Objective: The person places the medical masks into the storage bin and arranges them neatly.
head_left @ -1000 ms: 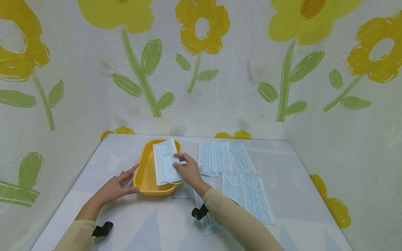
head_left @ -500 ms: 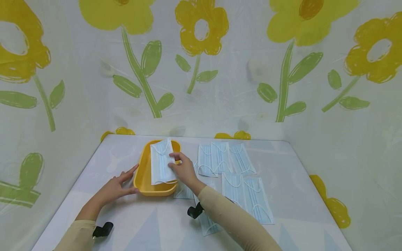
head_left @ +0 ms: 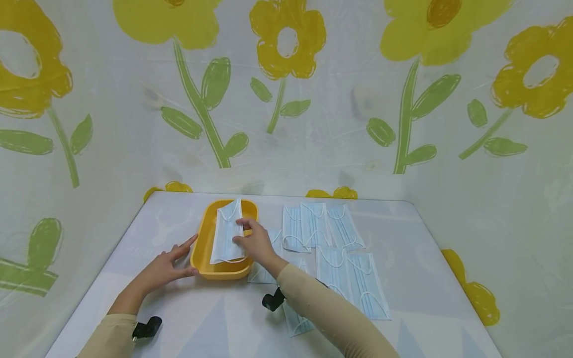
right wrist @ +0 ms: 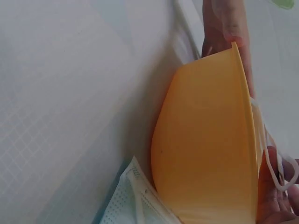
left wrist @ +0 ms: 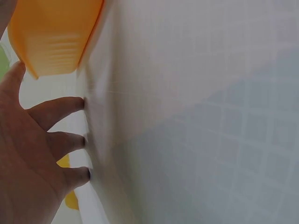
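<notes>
My right hand [head_left: 258, 244] pinches a pale blue pleated face mask [head_left: 226, 236] by its right edge, thumb and fingertips on either side. The mask hangs tilted over the yellow plastic tray [head_left: 223, 274], its lower end within the rim. White ear loops show at both ends of it. At the tray's left side, my left hand [head_left: 167, 267] spreads its fingers, with index fingertip and thumb at the rim. The left wrist view has the spread fingers [left wrist: 60, 112] beside the tray's outer wall [left wrist: 51, 42]. In the right wrist view, a white ear loop [right wrist: 272, 163] dangles near the right fingers.
Several more masks [head_left: 315, 223] lie right of the tray, some overlapping. One mask [head_left: 261, 274] lies against the tray's near right corner, another [head_left: 297, 318] partly under the right forearm. Flower-printed curtains [head_left: 331, 149] enclose the white table [head_left: 215, 318].
My right hand has moved left and slightly down with the mask, bringing it further over the tray. The left hand and the tray have stayed in place.
</notes>
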Tool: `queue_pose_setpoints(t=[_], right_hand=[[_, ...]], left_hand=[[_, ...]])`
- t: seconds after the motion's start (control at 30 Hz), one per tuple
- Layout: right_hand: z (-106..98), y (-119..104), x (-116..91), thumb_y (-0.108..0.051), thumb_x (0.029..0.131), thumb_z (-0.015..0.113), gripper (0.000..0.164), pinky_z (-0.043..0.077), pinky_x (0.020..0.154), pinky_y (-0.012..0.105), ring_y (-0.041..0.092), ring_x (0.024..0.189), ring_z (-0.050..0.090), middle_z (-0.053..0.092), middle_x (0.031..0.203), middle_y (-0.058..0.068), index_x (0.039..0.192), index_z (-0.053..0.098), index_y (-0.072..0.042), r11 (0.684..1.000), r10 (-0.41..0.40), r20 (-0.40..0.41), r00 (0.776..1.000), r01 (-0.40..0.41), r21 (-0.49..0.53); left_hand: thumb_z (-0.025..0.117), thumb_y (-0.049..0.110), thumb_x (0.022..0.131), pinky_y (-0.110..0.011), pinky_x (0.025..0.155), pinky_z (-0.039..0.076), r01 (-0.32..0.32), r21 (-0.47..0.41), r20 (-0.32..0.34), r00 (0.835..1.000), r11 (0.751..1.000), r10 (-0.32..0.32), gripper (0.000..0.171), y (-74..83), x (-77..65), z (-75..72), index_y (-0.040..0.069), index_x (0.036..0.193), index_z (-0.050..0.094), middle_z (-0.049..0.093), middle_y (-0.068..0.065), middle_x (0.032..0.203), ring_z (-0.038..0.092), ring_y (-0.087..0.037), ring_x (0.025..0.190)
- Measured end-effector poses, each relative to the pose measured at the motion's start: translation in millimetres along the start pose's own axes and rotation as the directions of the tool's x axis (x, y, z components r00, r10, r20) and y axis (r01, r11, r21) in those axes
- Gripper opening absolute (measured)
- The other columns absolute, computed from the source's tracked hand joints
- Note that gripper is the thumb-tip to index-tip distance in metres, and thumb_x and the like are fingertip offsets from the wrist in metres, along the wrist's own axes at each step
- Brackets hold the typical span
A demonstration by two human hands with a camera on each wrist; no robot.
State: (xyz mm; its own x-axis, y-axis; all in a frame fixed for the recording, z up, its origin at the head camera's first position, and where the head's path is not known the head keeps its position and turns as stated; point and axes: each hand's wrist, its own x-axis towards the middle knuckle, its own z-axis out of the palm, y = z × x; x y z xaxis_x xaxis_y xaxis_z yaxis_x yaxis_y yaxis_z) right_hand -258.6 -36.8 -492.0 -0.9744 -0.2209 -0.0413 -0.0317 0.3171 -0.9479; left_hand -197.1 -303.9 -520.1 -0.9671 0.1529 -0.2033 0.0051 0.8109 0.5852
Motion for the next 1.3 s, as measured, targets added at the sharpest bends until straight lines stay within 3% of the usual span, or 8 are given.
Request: queue_pose_setpoints(t=[0.2,0.53,0.97,1.3], right_hand=[[5.9,-4.7,-0.1,-0.006,0.089,0.078,0.046,0.060,0.075,0.024,0.014,0.077,0.061,0.061,0.117,0.003,0.132,0.062,-0.014,1.000,0.012,0.055,0.998,-0.010,-0.027],[10.9,-9.2,-1.4,-0.007,0.090,0.077,0.053,0.061,0.084,0.029,0.015,0.080,0.062,0.061,0.130,0.004,0.138,0.058,-0.016,0.992,0.067,0.116,0.991,-0.054,-0.114],[11.7,-11.6,-0.3,-0.003,0.090,0.075,0.056,0.060,0.073,0.023,0.012,0.075,0.063,0.064,0.126,0.005,0.143,0.057,-0.013,0.984,0.060,0.177,0.982,-0.029,-0.174],[10.7,-13.4,0.9,-0.005,0.090,0.076,0.055,0.061,0.081,0.026,0.012,0.085,0.064,0.067,0.118,0.003,0.142,0.058,-0.011,0.975,0.070,0.190,0.979,-0.027,-0.221]], left_hand=[[0.073,0.061,0.084,-0.087,0.101,0.017,-0.005,0.005,-0.004,1.000,1.000,0.005,0.101,1.1,-0.3,-1.1,0.029,0.164,0.019,0.031,-0.021,0.162,0.016,-0.064,0.143],[0.074,0.059,0.085,-0.087,0.102,0.014,-0.015,-0.007,-0.012,1.000,1.000,0.015,0.100,1.3,-1.0,-0.9,0.030,0.164,0.020,0.032,-0.019,0.161,0.015,-0.062,0.145],[0.073,0.059,0.085,-0.087,0.102,0.015,0.000,-0.002,-0.009,1.000,1.000,0.000,0.100,-0.3,0.2,1.0,0.030,0.164,0.019,0.030,-0.019,0.163,0.015,-0.062,0.145],[0.074,0.058,0.085,-0.087,0.102,0.016,-0.005,0.001,-0.013,1.000,1.000,0.005,0.100,-0.5,0.5,0.8,0.029,0.164,0.020,0.030,-0.018,0.162,0.015,-0.063,0.144]])
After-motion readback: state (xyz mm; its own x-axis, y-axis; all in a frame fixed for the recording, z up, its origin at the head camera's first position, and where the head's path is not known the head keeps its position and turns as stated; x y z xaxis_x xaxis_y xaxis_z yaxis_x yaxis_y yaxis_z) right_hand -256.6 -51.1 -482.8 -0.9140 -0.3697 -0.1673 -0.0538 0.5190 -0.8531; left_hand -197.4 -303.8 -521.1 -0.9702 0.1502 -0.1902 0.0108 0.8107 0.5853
